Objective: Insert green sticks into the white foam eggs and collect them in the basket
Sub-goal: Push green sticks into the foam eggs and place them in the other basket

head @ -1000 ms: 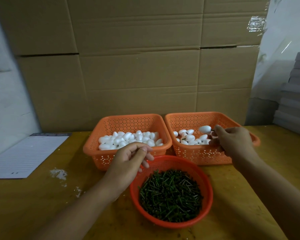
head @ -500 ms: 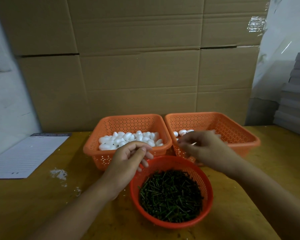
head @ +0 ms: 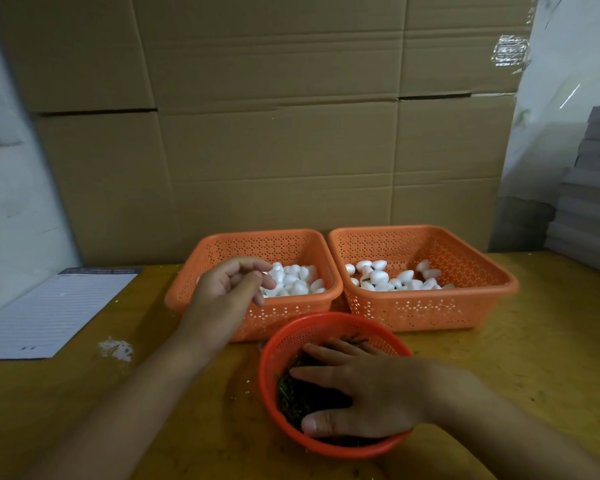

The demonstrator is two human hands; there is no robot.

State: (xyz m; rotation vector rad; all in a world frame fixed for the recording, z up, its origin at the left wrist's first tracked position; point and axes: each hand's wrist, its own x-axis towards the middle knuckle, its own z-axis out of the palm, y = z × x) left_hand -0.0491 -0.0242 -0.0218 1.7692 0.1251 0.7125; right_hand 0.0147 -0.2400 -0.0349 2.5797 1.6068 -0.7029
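Two square orange baskets stand side by side on the wooden table. The left basket (head: 194, 271) holds a heap of plain white foam eggs (head: 297, 280). The right basket (head: 471, 261) holds several eggs (head: 381, 275), some with a green stick showing. In front sits a round orange bowl (head: 284, 341) of green sticks (head: 290, 400). My left hand (head: 231, 289) hovers over the left basket's near rim with fingers loosely curled, holding nothing I can see. My right hand (head: 368, 389) lies spread, palm down, on the sticks in the bowl.
A lined paper pad (head: 52, 313) lies at the table's left edge. White foam crumbs (head: 116, 348) lie beside it. Cardboard boxes (head: 274, 133) form a wall behind the baskets. Grey stacked sheets (head: 593, 202) stand at the far right.
My right hand has come back from the right basket and dropped onto the green sticks in the bowl. My left hand has moved forward from the bowl's rim to the left basket.
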